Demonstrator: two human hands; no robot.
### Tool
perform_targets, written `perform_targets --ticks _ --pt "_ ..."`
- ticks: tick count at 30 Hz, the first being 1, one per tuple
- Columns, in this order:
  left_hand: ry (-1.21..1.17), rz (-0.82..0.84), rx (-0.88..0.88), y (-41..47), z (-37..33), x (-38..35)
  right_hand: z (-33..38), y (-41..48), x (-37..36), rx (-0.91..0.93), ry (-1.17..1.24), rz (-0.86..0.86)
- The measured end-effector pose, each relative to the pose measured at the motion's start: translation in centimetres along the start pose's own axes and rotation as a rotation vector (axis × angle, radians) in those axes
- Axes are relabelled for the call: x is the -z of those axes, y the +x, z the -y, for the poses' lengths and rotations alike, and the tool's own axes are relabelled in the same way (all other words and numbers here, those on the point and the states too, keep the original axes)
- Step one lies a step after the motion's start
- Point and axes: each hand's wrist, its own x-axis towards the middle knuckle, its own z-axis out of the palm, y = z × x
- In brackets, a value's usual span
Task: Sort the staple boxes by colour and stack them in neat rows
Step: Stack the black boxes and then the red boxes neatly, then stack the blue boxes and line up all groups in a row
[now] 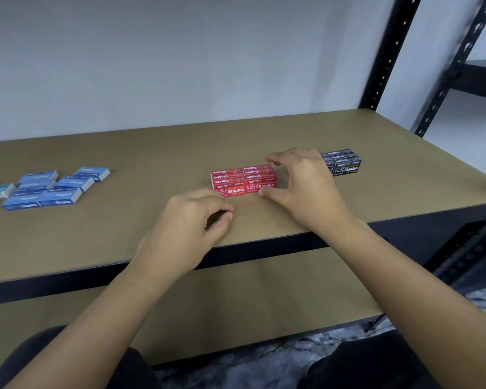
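Observation:
A block of red staple boxes (pixel 243 179) stands stacked in two neat rows at the middle of the brown shelf board (pixel 141 164). My right hand (pixel 300 189) arches round the block's right end, thumb tip against its front face and fingers spread above its back corner. My left hand (pixel 191 223) rests on the board just in front of the block's left end, fingers loosely curled, holding nothing. A neat stack of black staple boxes (pixel 344 164) stands to the right, partly hidden by my right hand. Several blue staple boxes (pixel 54 188) lie loose and unaligned at the left.
The shelf's dark front edge (pixel 68 276) runs below my wrists, with a lower brown shelf (pixel 236 304) beneath. A black perforated upright (pixel 387 54) stands at the back right. A white wall closes the back. Bare board lies between the blue and red groups.

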Motion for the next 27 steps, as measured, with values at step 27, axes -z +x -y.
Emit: perform_targets --ticks 27 --pt "0.179 -0.063 0.299 -8.7 4.8 11.5 13.8 -1.9 -3.1 0.267 0.292 0.164"
